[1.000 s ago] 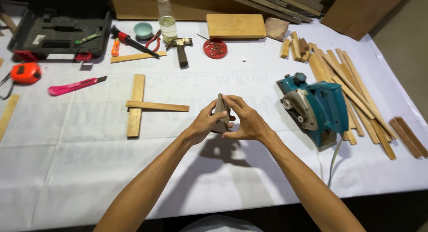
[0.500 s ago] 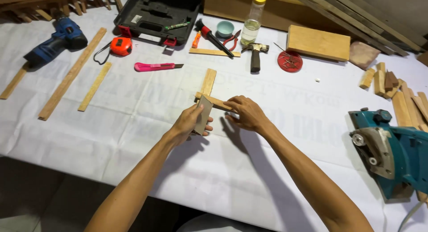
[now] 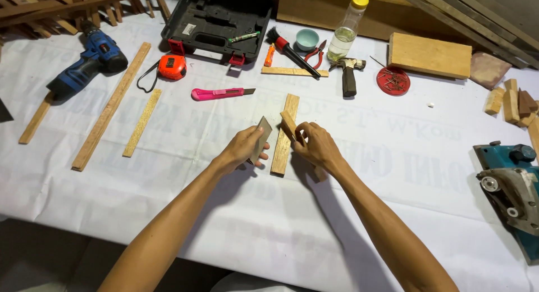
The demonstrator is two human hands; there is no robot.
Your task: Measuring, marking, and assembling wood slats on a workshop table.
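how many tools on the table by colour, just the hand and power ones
blue: 1, the cordless drill
teal: 1, the electric planer
orange: 1, the tape measure
pink: 1, the utility knife
red-handled: 1, the pliers
dark-handled: 1, the hammer
total: 6

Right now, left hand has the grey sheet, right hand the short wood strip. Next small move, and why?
Probably bring the left hand and its folded grey sandpaper sheet across to the raised end of the short pale wooden strip. The right hand grips that strip tilted above the long pale wooden slat on the white-covered table; sheet and strip sit close together but apart.
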